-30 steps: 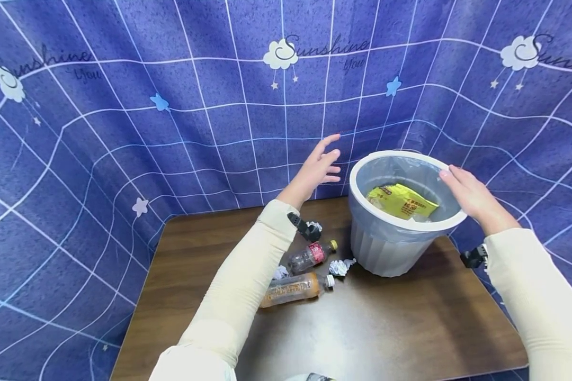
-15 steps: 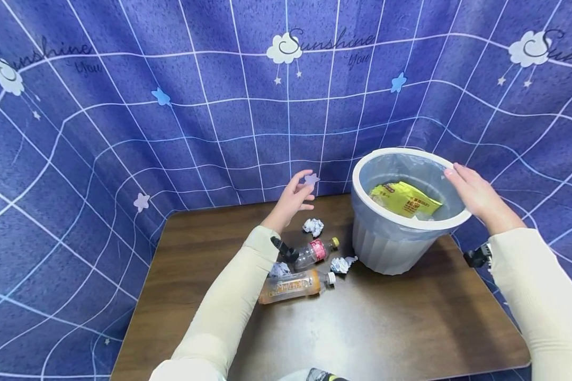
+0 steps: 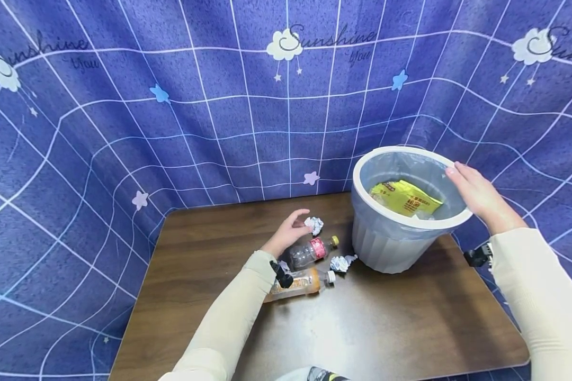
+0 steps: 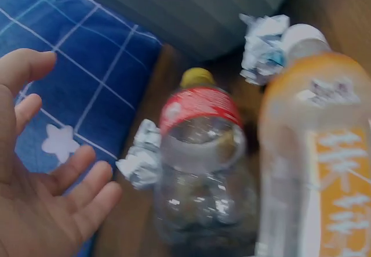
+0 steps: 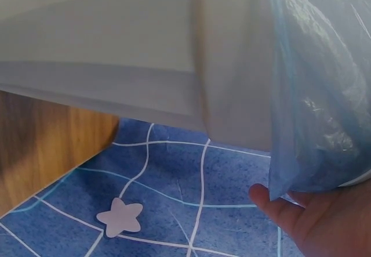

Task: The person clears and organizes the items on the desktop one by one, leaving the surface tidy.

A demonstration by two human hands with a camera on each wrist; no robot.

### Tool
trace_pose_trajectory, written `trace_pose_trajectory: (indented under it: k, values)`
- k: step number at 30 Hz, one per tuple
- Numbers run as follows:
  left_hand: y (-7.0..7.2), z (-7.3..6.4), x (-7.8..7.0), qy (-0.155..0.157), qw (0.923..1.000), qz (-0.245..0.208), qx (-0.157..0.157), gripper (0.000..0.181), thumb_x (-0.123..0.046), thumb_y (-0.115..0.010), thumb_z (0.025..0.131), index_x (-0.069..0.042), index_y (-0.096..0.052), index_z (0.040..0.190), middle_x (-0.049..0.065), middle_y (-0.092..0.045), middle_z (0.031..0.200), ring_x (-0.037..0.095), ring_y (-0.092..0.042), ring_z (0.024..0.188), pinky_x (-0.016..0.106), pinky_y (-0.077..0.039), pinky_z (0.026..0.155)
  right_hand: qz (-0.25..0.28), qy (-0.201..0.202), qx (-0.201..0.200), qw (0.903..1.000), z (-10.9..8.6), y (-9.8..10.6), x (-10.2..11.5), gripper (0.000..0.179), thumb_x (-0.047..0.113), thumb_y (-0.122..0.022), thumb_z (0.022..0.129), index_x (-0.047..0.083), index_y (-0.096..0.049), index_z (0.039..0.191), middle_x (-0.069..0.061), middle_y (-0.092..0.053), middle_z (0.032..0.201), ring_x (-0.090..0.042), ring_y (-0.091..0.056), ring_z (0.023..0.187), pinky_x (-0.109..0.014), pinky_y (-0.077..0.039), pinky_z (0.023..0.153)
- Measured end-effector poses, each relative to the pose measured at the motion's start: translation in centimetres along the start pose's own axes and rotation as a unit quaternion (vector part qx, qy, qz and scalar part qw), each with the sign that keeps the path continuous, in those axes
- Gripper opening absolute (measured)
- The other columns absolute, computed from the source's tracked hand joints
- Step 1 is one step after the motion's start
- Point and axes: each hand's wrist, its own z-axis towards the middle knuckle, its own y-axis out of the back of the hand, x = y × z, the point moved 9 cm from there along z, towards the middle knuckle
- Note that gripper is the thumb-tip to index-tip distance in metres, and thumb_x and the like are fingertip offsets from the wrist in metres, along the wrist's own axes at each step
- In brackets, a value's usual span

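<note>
My left hand point(image 3: 288, 233) hovers at the back of the table with fingers spread apart and holding nothing. Just beyond its fingertips lies a crumpled paper ball point(image 3: 314, 226); the left wrist view shows this paper ball point(image 4: 142, 155) beside the fingers, apart from them. Nearby lie a cola bottle point(image 3: 310, 252) with a yellow cap and an orange-labelled drink bottle point(image 3: 310, 282) with a white cap, partly behind the wrist. My right hand point(image 3: 481, 196) rests against the right rim of a grey trash bin point(image 3: 386, 251), its fingers mostly straight, touching the bag liner point(image 5: 313, 123).
A yellow snack wrapper point(image 3: 405, 198) lies inside the lined bin. Another crumpled paper ball point(image 3: 341, 263) sits at the bin's foot, and more white paper point(image 3: 283, 266) shows near my left wrist. A blue patterned curtain point(image 3: 195, 116) hangs behind the wooden table point(image 3: 205, 233).
My left hand has come down from beside the bin's rim, moving toward the table and the rear paper ball. My right hand has stayed at the bin's rim.
</note>
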Motion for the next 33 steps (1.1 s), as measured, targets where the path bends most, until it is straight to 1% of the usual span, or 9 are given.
trace_pose_trajectory:
  k: [2, 5, 10, 15, 18, 20, 24, 28, 33]
  values:
    - [-0.4, -0.3, 0.7, 0.008, 0.9999, 0.008, 0.005, 0.061, -0.011, -0.073, 0.09, -0.011, -0.049, 0.145, 0.031, -0.05, 0.138, 0.045, -0.049, 0.126, 0.046, -0.047, 0.098, 0.001, 0.001, -0.003, 1.0, -0.1, 0.1, 0.1, 0.074, 0.047, -0.02, 0.108, -0.011, -0.016, 0.155, -0.04, -0.016, 0.156, -0.058, -0.012, 0.145, -0.066, -0.01, 0.118]
    - [-0.9, -0.5, 1.9, 0.027, 0.9995, 0.01, 0.015, 0.067, -0.011, -0.076, 0.087, -0.008, -0.046, 0.146, 0.033, -0.047, 0.14, 0.047, -0.045, 0.129, 0.048, -0.046, 0.099, 0.003, 0.001, -0.006, 1.0, -0.3, 0.3, 0.1, 0.073, 0.046, -0.02, 0.109, -0.011, -0.017, 0.155, -0.04, -0.015, 0.156, -0.057, -0.012, 0.145, -0.065, -0.009, 0.118]
    - [-1.9, -0.7, 3.6, 0.044, 0.9976, 0.023, 0.049, 0.073, -0.002, -0.079, 0.082, -0.001, -0.041, 0.145, 0.036, -0.046, 0.139, 0.046, -0.049, 0.125, 0.041, -0.05, 0.096, 0.0, -0.003, -0.001, 1.0, -0.3, 0.3, 0.0, 0.072, 0.045, -0.019, 0.109, -0.011, -0.016, 0.155, -0.04, -0.015, 0.157, -0.057, -0.011, 0.145, -0.065, -0.009, 0.119]
    - [-2.4, -1.3, 4.8, 0.056, 0.9921, 0.082, 0.077, 0.076, 0.0, -0.084, 0.075, -0.002, -0.047, 0.141, 0.027, -0.054, 0.133, 0.04, -0.054, 0.116, 0.04, -0.05, 0.093, 0.002, -0.005, 0.0, 1.0, -0.2, 0.2, -0.2, 0.073, 0.045, -0.019, 0.109, -0.011, -0.016, 0.155, -0.039, -0.014, 0.157, -0.057, -0.011, 0.146, -0.065, -0.009, 0.119]
    - [-2.4, -1.6, 5.4, 0.061, 0.9886, 0.112, 0.081, 0.07, 0.0, -0.085, 0.072, -0.004, -0.054, 0.134, 0.02, -0.059, 0.126, 0.033, -0.055, 0.113, 0.041, -0.048, 0.096, 0.005, -0.005, 0.002, 1.0, -0.2, 0.2, -0.2, 0.073, 0.046, -0.019, 0.109, -0.01, -0.015, 0.155, -0.039, -0.013, 0.157, -0.056, -0.01, 0.146, -0.065, -0.008, 0.119]
    - [-2.3, -1.8, 5.6, 0.065, 0.989, 0.106, 0.08, 0.065, 0.003, -0.083, 0.07, -0.005, -0.057, 0.129, 0.016, -0.062, 0.125, 0.03, -0.057, 0.111, 0.042, -0.049, 0.097, 0.005, -0.005, 0.003, 1.0, -0.2, 0.1, -0.2, 0.073, 0.046, -0.019, 0.109, -0.01, -0.015, 0.155, -0.039, -0.013, 0.158, -0.056, -0.009, 0.146, -0.065, -0.007, 0.119]
    - [-2.2, -2.2, 5.7, 0.061, 0.9906, 0.097, 0.075, 0.06, 0.003, -0.082, 0.068, -0.007, -0.061, 0.123, 0.012, -0.065, 0.122, 0.026, -0.06, 0.105, 0.039, -0.052, 0.092, 0.006, -0.005, 0.003, 1.0, -0.3, 0.1, 0.0, 0.074, 0.047, -0.019, 0.108, -0.01, -0.015, 0.155, -0.038, -0.013, 0.158, -0.056, -0.009, 0.146, -0.066, -0.007, 0.118]
    - [-2.1, -2.0, 6.0, 0.077, 0.9907, 0.094, 0.061, 0.061, 0.004, -0.082, 0.07, -0.007, -0.061, 0.126, 0.013, -0.064, 0.127, 0.028, -0.059, 0.108, 0.038, -0.052, 0.093, 0.005, -0.006, 0.002, 1.0, -0.3, 0.0, 0.2, 0.074, 0.048, -0.019, 0.108, -0.009, -0.015, 0.156, -0.038, -0.013, 0.158, -0.056, -0.009, 0.146, -0.066, -0.008, 0.118]
    - [-1.5, -1.7, 5.5, 0.062, 0.9937, 0.087, 0.034, 0.057, 0.003, -0.08, 0.073, -0.003, -0.062, 0.126, 0.017, -0.063, 0.131, 0.03, -0.06, 0.112, 0.037, -0.052, 0.092, 0.006, -0.009, 0.0, 0.9999, -0.3, 0.1, 0.1, 0.075, 0.048, -0.019, 0.108, -0.009, -0.016, 0.156, -0.038, -0.013, 0.158, -0.056, -0.01, 0.146, -0.066, -0.009, 0.118]
